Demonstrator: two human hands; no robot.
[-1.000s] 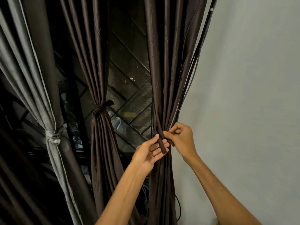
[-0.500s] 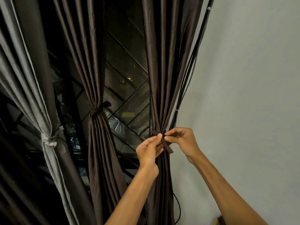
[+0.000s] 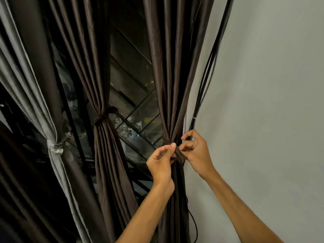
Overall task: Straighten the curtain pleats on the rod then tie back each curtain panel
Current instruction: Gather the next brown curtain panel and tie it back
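Note:
Three curtain panels hang before a dark window. The right brown panel (image 3: 172,85) is gathered at its waist by a dark tie-back strip (image 3: 179,154). My left hand (image 3: 162,161) pinches the strip between thumb and fingers on its left side. From the right, my right hand (image 3: 197,151) pinches the same strip, its other fingers curled. The middle brown panel (image 3: 105,155) is bound with a knotted brown tie (image 3: 100,117). The left grey panel (image 3: 35,95) is bound with a grey tie (image 3: 55,146). The rod is out of view.
A pale wall (image 3: 263,102) fills the right side. Black cables (image 3: 206,76) run down the wall's edge beside the right panel. Behind the curtains is a window with a diagonal metal grille (image 3: 136,120).
Both hands have shifted slightly upward and right on the tie-back strip. The left hand's fingers moved from lying over the strip to pinching it; the view has moved closer.

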